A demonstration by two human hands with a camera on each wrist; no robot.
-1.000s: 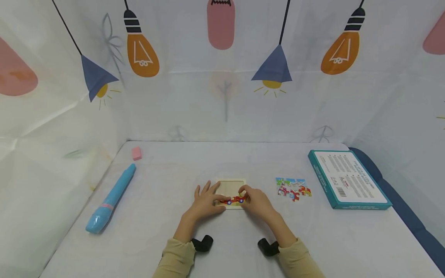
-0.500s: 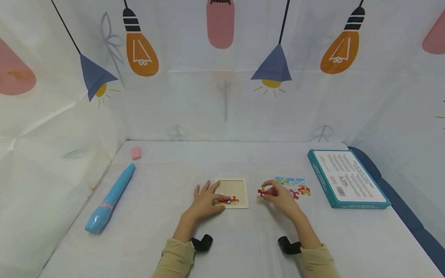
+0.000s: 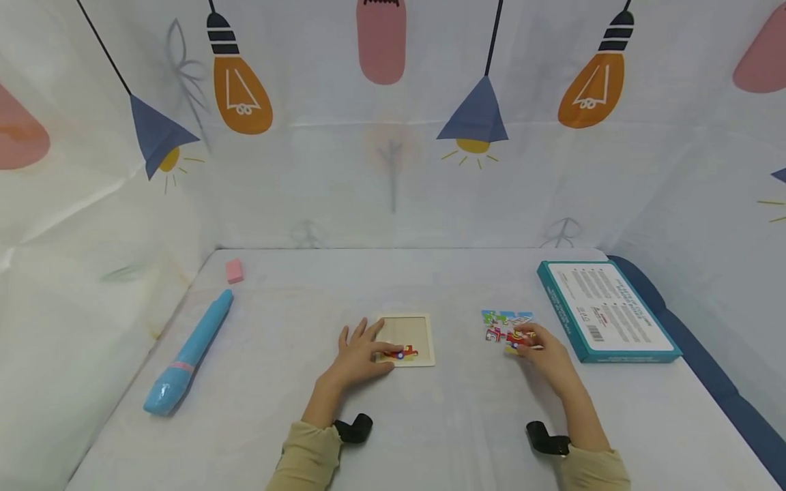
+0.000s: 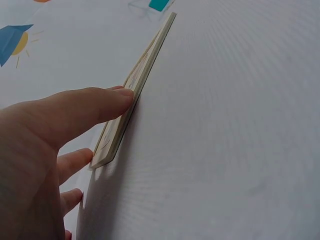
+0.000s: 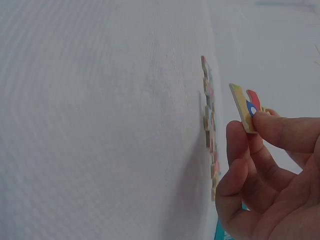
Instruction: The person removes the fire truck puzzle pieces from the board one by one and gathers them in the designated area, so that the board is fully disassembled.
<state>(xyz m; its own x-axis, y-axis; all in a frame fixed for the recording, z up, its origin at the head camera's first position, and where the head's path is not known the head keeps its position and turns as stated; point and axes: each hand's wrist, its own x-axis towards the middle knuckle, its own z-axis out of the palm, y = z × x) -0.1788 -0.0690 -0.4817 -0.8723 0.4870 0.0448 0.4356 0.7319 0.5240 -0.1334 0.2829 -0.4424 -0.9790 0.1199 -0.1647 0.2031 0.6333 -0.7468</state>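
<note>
My left hand (image 3: 358, 359) rests with spread fingers over the left side of a shallow wooden puzzle tray (image 3: 432, 341). In the left wrist view, its thumb (image 4: 107, 102) touches the tray's near edge. One red-and-yellow puzzle piece (image 3: 410, 353) lies in the tray's lower part, partly covered by a finger. Over to the right, my right hand (image 3: 549, 358) pinches another puzzle piece (image 5: 246, 107), yellow with red and blue, between thumb and fingers. That piece is held above the table, beside a cluster of loose colourful puzzle pieces (image 3: 494, 334), which the hand partly hides.
A teal-edged box (image 3: 614, 310) lies at the right edge of the white table (image 3: 344, 286). On the left are a light-blue closed umbrella-like object (image 3: 190, 354) and a small pink block (image 3: 235, 271). Printed fabric walls (image 3: 319, 170) stand behind.
My right hand has lifted a puzzle piece out of the tray and carried it right, to the loose pieces. The left hand stays on the tray. The head view has shifted slightly.
</note>
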